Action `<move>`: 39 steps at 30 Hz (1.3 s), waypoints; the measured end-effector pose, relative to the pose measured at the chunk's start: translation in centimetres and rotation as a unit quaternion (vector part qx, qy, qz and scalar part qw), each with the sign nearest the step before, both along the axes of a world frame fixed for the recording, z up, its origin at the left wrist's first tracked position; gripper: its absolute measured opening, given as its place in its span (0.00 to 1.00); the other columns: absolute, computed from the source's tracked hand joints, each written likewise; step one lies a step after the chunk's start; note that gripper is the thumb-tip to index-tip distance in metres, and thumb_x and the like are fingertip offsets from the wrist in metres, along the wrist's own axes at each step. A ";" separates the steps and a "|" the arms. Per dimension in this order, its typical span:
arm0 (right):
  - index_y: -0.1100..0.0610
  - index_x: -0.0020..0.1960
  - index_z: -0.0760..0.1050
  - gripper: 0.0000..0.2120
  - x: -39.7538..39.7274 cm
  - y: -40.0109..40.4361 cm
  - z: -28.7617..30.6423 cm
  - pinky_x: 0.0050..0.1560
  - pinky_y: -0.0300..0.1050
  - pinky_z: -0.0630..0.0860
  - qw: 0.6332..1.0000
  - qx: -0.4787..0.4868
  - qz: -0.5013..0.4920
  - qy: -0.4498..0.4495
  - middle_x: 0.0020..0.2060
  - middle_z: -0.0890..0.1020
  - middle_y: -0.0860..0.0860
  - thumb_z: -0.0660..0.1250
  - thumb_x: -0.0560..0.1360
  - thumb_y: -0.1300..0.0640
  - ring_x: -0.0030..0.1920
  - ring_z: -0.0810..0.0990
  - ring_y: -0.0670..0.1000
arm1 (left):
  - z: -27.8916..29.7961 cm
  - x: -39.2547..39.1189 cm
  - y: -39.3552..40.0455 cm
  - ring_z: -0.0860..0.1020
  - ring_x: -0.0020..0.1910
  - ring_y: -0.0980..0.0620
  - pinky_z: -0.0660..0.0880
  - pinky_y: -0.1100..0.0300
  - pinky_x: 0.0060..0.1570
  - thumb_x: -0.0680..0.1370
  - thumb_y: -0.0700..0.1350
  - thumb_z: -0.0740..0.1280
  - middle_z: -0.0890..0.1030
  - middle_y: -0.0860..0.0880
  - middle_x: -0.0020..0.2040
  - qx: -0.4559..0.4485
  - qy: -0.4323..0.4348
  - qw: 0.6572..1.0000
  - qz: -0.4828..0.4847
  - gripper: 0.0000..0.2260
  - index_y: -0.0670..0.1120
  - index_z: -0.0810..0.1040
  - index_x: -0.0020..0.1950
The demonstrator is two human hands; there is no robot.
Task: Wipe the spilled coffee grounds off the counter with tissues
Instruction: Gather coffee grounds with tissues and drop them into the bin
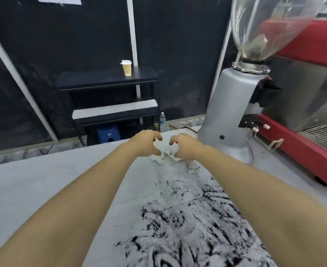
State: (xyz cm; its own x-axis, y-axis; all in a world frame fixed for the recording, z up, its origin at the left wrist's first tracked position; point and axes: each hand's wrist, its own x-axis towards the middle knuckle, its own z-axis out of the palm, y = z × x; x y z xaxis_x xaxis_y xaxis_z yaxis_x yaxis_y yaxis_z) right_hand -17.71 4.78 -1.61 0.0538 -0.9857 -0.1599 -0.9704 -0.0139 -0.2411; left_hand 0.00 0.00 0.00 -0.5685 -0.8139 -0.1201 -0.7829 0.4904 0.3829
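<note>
A: Where are the tissues (pixel 166 154)?
B: Crumpled near the counter's (pixel 43 182) far edge, between the 2 hands.
A: Gripped?
B: Left hand (pixel 146 144) and right hand (pixel 184 146) curl around them, thumbs touching; grip unclear. Coffee grounds (pixel 187 224) smear the near edge.

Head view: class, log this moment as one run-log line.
left hand: over tissues | right hand: over tissues | coffee grounds: unwiped

Head-worn view, forward-down, close over counter (pixel 43 180)
</note>
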 end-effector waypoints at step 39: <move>0.54 0.60 0.72 0.14 2.5 9.7 -6.2 0.36 0.43 0.69 0.981 -0.065 -0.079 -0.164 0.47 0.75 0.55 0.66 0.76 0.62 0.35 0.72 0.50 | -9.9 1.7 7.8 0.78 0.58 0.46 0.75 0.55 0.56 0.74 0.43 0.70 0.81 0.46 0.59 0.014 0.092 0.989 0.111 0.14 0.45 0.80 0.60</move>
State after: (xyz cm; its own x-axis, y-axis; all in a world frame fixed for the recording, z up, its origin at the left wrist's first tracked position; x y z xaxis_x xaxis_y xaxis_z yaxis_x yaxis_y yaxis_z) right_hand -15.22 14.52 -7.81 -0.0745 -0.9967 -0.0320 -0.8334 0.0799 -0.5469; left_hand 1.74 7.79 -9.87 -0.3896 -0.9193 -0.0553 -0.7865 0.3009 0.5394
